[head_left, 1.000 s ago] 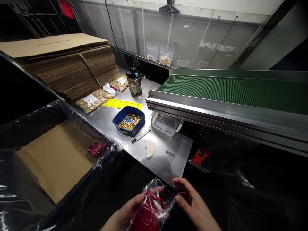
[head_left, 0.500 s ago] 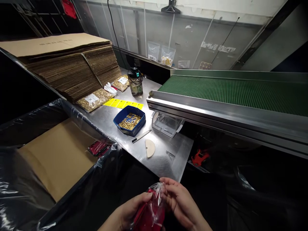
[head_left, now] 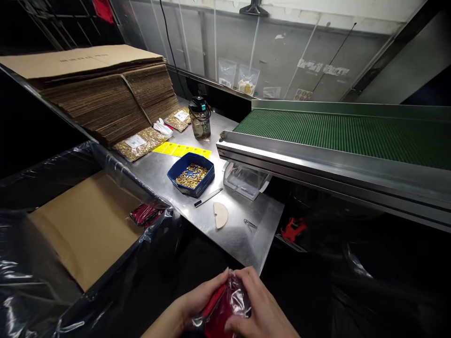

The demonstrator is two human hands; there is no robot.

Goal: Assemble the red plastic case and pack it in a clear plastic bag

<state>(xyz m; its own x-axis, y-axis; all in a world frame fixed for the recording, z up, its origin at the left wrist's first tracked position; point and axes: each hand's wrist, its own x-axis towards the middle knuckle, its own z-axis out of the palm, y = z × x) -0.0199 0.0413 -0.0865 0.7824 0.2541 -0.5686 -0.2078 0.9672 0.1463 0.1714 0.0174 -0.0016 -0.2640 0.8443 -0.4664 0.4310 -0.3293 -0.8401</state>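
A red item in a clear plastic bag (head_left: 221, 307) sits between both hands at the bottom centre, below the near corner of the steel table (head_left: 243, 244). My left hand (head_left: 192, 303) grips its left side, fingers curled over the top. Over its right side lies my right hand (head_left: 255, 305), fingers pressed onto the plastic. The lower part of the bag runs out of view.
A blue tray of small gold parts (head_left: 191, 174), a knife (head_left: 207, 197), a half-round disc (head_left: 220, 215), a bottle (head_left: 199, 118) and a clear tub (head_left: 244, 180) stand on the table. Green conveyor (head_left: 338, 134) at right. Plastic-lined carton (head_left: 88, 225) with another red pack (head_left: 146, 214) at left. Flat cardboard stack (head_left: 102, 94) behind.
My hands have closed in over the bagged red item and folded the loose plastic down; the bag looks more compact and sits lower in view.
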